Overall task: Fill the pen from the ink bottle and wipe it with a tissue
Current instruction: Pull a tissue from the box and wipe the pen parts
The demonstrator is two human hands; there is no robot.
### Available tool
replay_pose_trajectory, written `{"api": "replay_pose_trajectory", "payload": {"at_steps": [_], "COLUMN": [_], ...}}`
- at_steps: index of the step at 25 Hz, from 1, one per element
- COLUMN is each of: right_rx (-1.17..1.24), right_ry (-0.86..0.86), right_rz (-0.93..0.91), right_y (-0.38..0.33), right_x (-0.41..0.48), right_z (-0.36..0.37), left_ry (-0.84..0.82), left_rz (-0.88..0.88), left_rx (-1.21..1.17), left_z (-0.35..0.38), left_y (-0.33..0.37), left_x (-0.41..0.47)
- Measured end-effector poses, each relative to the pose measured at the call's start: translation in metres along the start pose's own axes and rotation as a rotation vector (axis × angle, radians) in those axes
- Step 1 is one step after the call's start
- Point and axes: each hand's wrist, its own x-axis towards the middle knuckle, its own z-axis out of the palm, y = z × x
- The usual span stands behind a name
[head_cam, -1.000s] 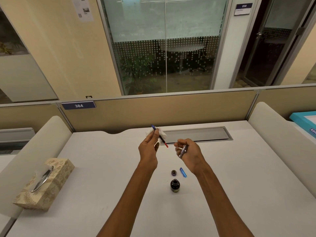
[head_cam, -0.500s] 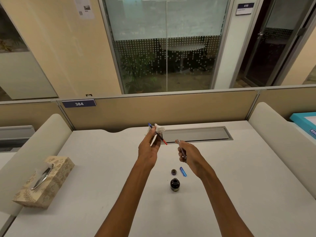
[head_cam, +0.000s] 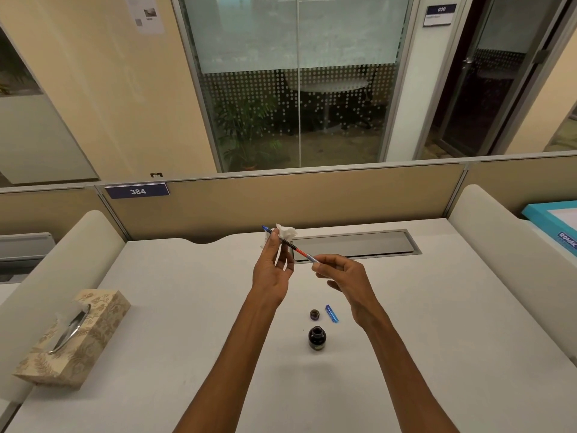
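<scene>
My left hand point(head_cam: 271, 273) is raised above the desk, pinching a crumpled white tissue point(head_cam: 286, 232) around a thin pen point(head_cam: 296, 250). The pen slants from a blue tip at the upper left down to a red section. My right hand point(head_cam: 346, 276) meets the pen's lower end, its fingertips closed on a pale barrel piece point(head_cam: 313, 259) that is mostly hidden. Below the hands, the open dark ink bottle point(head_cam: 317, 338) stands on the desk. Its small round cap point(head_cam: 314, 314) and a blue pen cap point(head_cam: 331, 313) lie just behind it.
A patterned tissue box point(head_cam: 75, 335) sits at the desk's left edge. A grey cable tray cover point(head_cam: 356, 243) runs along the back of the white desk point(head_cam: 187, 307), under a beige partition. A teal box point(head_cam: 559, 226) lies on the neighbouring desk at the right.
My right hand has moved up and to the left, bringing the barrel piece to the pen's lower end. My left hand has stayed put with the pen and tissue.
</scene>
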Motion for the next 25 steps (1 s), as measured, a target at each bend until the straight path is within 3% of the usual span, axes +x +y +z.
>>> {"api": "replay_pose_trajectory", "payload": {"at_steps": [19, 25], "right_rx": [0.043, -0.026], "right_ry": [0.123, 0.133], "right_rz": [-0.125, -0.012], "right_y": [-0.012, -0.016], "right_x": [0.008, 0.006], "right_z": [0.014, 0.020], "left_ry": [-0.076, -0.072], "left_rz": [-0.044, -0.066], "left_rx": [0.210, 0.344], "left_z": [0.008, 0.012], "left_y": [-0.017, -0.025], "left_x": [-0.005, -0.008]}}
